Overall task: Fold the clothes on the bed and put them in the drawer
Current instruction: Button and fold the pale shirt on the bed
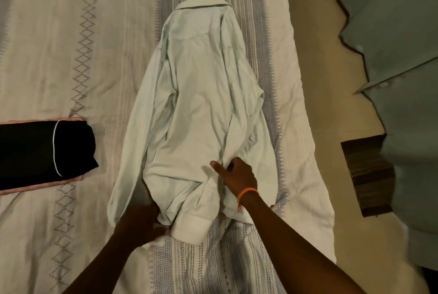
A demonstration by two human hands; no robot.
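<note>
A pale mint long-sleeved shirt (196, 94) lies face down along the bed (59, 44), collar at the far end, both sleeves folded in over the back. My left hand (139, 220) grips the shirt's bottom hem at its near left corner, fingers tucked under the cloth. My right hand (237, 175), with an orange band on the wrist, pinches a bunch of fabric near the lower right side, beside a sleeve cuff (196, 217). A folded black garment with white piping (45, 149) sits at the left on a pink folded piece.
The patterned cream bedspread hangs over the bed's right edge (317, 151). Beyond it lies beige floor (343, 80), a dark woven mat or box (367, 175), and grey-green panels (398, 32) at the right, perhaps furniture fronts.
</note>
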